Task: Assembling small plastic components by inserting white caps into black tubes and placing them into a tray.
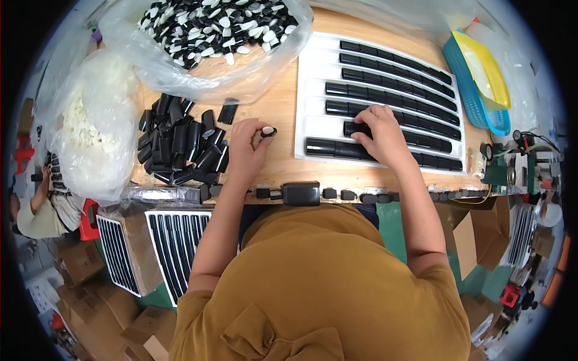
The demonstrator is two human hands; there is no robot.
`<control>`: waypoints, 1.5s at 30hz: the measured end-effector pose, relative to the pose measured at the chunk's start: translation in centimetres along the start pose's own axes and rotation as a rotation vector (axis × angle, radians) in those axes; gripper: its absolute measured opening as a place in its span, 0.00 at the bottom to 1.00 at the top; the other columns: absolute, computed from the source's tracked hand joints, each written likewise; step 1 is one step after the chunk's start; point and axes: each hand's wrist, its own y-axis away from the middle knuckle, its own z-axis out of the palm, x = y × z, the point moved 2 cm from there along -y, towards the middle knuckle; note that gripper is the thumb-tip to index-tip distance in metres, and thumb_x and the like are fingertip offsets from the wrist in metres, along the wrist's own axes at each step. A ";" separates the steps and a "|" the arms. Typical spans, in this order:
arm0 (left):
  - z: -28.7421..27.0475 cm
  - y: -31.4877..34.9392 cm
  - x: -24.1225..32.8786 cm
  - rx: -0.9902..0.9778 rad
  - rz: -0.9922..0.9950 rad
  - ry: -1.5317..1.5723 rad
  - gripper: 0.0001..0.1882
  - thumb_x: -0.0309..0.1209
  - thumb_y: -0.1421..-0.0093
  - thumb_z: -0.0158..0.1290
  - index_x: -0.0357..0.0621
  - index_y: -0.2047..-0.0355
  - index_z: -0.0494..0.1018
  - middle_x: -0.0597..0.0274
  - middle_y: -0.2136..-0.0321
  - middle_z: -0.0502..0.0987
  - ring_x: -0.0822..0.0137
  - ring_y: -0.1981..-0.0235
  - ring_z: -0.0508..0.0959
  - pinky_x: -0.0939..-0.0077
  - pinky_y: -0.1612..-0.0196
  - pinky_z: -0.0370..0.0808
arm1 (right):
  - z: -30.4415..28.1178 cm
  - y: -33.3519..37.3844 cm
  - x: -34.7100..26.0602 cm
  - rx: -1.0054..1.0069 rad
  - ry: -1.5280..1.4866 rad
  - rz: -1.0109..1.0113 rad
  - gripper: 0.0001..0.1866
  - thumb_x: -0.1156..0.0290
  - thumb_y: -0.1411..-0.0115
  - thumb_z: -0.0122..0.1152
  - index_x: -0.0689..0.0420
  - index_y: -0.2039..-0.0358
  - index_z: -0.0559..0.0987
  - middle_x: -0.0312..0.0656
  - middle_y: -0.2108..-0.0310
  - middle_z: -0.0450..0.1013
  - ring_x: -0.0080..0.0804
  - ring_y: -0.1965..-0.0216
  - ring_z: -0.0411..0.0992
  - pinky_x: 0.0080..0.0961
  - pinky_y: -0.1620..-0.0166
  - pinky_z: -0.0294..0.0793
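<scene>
My left hand (249, 144) pinches a small black piece with a white oval end (268, 131) between thumb and fingertips, just left of the tray. Over the white tray (312, 60), my right hand (382, 133) has its thumb and fingers closed around a black oval tube (354, 128) at the left end of one row. Several rows of glossy black tubes (391, 96) lie end to end in the tray's grooves. Left of my left hand is a loose heap of black tubes (179, 141), with one tube (228, 111) lying a little apart.
At the back, an open clear plastic bag (265, 78) holds many black-and-white pieces (211, 30). A bag of whitish pieces (90, 132) stands at the left. A blue basket (466, 78) with a yellow tray (500, 78) sits right. Dark blocks (301, 194) line the table's near edge.
</scene>
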 end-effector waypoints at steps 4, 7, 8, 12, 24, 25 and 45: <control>-0.1 0.2 -0.2 0.030 -0.013 0.042 0.14 0.19 0.50 0.62 0.43 0.62 0.76 0.54 0.59 0.77 0.51 0.50 0.75 0.62 0.47 0.71 | 0.0 -0.3 -0.2 -0.038 -0.027 0.008 0.19 0.77 0.55 0.74 0.58 0.62 0.77 0.45 0.61 0.72 0.46 0.55 0.69 0.36 0.50 0.71; -0.3 0.4 0.0 0.013 -0.017 0.010 0.16 0.18 0.50 0.63 0.41 0.60 0.76 0.56 0.58 0.77 0.56 0.51 0.75 0.68 0.48 0.72 | -0.6 -0.4 -0.1 -0.097 -0.048 0.009 0.20 0.77 0.56 0.75 0.58 0.63 0.75 0.45 0.62 0.72 0.47 0.56 0.68 0.36 0.50 0.70; -0.3 0.3 0.1 0.010 -0.004 0.005 0.17 0.18 0.51 0.63 0.42 0.60 0.76 0.56 0.58 0.77 0.55 0.51 0.75 0.67 0.48 0.72 | -1.0 -0.3 -0.5 -0.128 -0.062 0.036 0.20 0.78 0.57 0.75 0.58 0.64 0.75 0.45 0.63 0.72 0.47 0.56 0.69 0.37 0.51 0.70; -0.2 0.5 -0.1 0.011 0.045 -0.004 0.16 0.19 0.51 0.64 0.43 0.60 0.76 0.56 0.58 0.77 0.54 0.50 0.74 0.64 0.46 0.70 | -0.8 0.2 -0.3 -0.171 -0.136 0.071 0.21 0.82 0.58 0.74 0.58 0.63 0.76 0.42 0.64 0.72 0.42 0.58 0.68 0.34 0.51 0.71; -0.2 0.8 -0.1 -0.003 0.040 -0.042 0.14 0.22 0.50 0.64 0.44 0.62 0.77 0.55 0.57 0.77 0.52 0.47 0.73 0.61 0.44 0.69 | -1.0 1.0 -0.9 -0.142 -0.065 -0.017 0.20 0.83 0.57 0.72 0.59 0.63 0.76 0.43 0.62 0.71 0.45 0.56 0.68 0.36 0.50 0.70; -0.2 0.7 -0.1 -0.006 0.039 -0.041 0.14 0.22 0.50 0.64 0.44 0.62 0.77 0.55 0.57 0.77 0.52 0.47 0.73 0.61 0.44 0.69 | -1.0 1.1 -0.9 -0.154 -0.066 -0.020 0.20 0.83 0.56 0.72 0.58 0.62 0.76 0.43 0.62 0.71 0.45 0.56 0.68 0.36 0.50 0.70; -0.3 1.1 -0.5 -0.003 0.043 0.011 0.16 0.21 0.52 0.65 0.43 0.62 0.76 0.58 0.59 0.77 0.52 0.48 0.73 0.62 0.45 0.68 | -0.1 -2.5 -8.9 -0.046 -0.483 -0.047 0.18 0.75 0.40 0.64 0.57 0.54 0.66 0.46 0.64 0.73 0.36 0.72 0.71 0.30 0.65 0.73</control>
